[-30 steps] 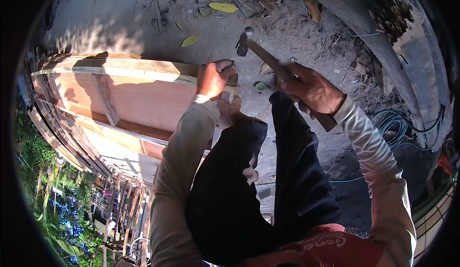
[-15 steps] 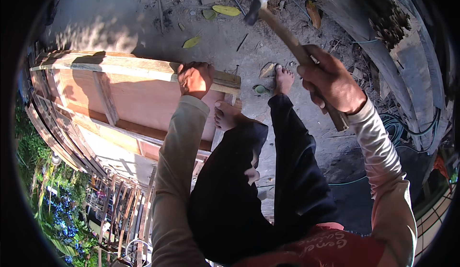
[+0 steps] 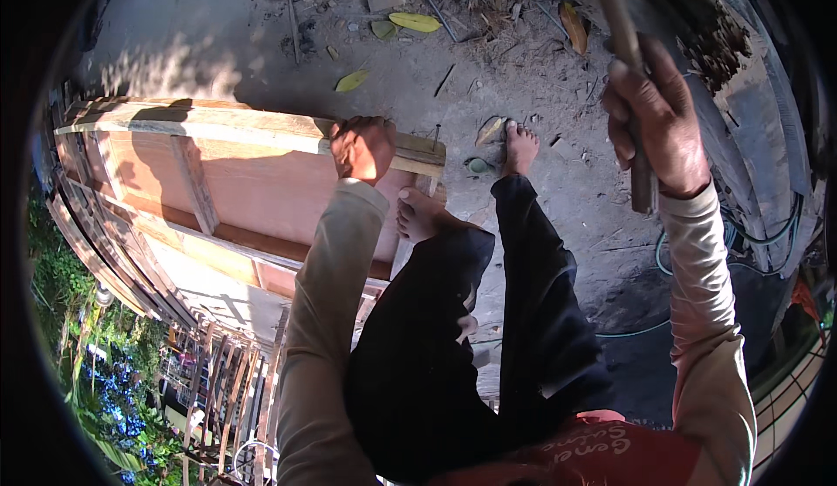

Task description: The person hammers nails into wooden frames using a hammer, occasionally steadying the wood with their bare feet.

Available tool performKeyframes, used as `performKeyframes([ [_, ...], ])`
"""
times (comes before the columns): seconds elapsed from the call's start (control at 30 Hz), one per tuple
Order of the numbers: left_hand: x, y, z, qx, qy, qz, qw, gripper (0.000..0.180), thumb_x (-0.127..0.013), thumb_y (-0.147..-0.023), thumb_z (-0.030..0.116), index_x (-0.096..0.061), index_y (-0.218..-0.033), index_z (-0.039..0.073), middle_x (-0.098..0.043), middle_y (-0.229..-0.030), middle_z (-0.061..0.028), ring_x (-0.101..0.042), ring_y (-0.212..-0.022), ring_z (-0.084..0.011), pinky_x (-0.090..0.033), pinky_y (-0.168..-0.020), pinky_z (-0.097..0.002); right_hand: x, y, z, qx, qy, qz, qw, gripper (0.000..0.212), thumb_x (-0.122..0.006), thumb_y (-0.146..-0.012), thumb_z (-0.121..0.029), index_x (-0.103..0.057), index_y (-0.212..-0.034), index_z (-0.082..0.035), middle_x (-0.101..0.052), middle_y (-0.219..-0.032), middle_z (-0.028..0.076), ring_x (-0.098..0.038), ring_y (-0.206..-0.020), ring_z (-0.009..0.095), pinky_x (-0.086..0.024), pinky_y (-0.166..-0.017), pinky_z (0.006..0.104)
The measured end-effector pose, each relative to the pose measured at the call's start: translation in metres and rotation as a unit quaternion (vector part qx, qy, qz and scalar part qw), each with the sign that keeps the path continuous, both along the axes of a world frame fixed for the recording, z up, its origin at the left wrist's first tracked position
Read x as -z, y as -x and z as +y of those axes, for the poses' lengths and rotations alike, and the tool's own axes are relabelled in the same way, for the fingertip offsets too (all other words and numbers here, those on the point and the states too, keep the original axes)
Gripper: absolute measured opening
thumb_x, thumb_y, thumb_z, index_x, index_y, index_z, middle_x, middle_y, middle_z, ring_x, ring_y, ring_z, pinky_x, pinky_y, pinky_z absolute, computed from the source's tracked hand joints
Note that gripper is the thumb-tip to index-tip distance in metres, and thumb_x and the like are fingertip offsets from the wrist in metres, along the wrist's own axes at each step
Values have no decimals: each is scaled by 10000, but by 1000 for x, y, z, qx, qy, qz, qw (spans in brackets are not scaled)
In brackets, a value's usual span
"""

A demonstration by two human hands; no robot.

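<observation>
A wooden frame (image 3: 200, 122) with a pinkish panel stands on edge at the left. My left hand (image 3: 362, 149) is closed over its top rail, close to the right end. Just right of those fingers, a nail (image 3: 437, 135) sticks up from the rail's end. High at the right, my right hand (image 3: 658, 124) grips a hammer (image 3: 617, 17) by its wooden handle. The hammer's head lies beyond the picture's upper edge.
My bare feet (image 3: 521, 148) are on the dusty ground by the frame. Dry leaves (image 3: 415, 22) and debris lie ahead. At the right are weathered wood (image 3: 754, 129) and a coiled green hose (image 3: 732, 229). Wooden slats (image 3: 218, 381) and plants (image 3: 113, 399) are at the lower left.
My right hand has swung the hammer up and to the right, taking its head out of view. The left hand keeps its hold on the frame's rail.
</observation>
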State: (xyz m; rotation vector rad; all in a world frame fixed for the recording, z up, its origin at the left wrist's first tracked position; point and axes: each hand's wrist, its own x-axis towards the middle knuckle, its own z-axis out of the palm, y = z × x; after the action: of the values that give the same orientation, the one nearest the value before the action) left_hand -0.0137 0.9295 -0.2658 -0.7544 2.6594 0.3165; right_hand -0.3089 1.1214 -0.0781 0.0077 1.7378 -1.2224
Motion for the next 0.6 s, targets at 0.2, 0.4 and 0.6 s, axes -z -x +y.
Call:
performKeyframes([
  [0.2, 7, -3, -2, 4, -9, 38, 999, 219, -590, -855, 260, -690, -772, 83, -704, -791, -111, -667, -825, -291, -451, -825, -430, 38, -77, 21, -69, -31, 40, 996, 238, -549, -992, -251, -467, -1044, -33, -529, -723, 45, -512, -474, 154, -455, -455, 312],
  [0.4, -3, -1, 3, -21, -30, -22, 999, 260, -596, -880, 304, -690, -790, 79, -698, -791, -125, -667, -842, -296, -463, -847, -445, 8, -13, 10, -165, -83, -115, 976, 263, -560, -988, -274, -513, -1036, -20, -537, -708, 45, -508, -451, 150, -452, -418, 294],
  [0.6, 2, 7, 5, -15, -25, 12, 1000, 250, -584, -880, 289, -691, -781, 85, -699, -785, -111, -667, -834, -292, -463, -833, -439, 26, -60, -4, 167, 22, 86, 982, 191, -531, -1007, -230, -440, -1013, -62, -486, -649, 16, -463, -438, 134, -400, -393, 285],
])
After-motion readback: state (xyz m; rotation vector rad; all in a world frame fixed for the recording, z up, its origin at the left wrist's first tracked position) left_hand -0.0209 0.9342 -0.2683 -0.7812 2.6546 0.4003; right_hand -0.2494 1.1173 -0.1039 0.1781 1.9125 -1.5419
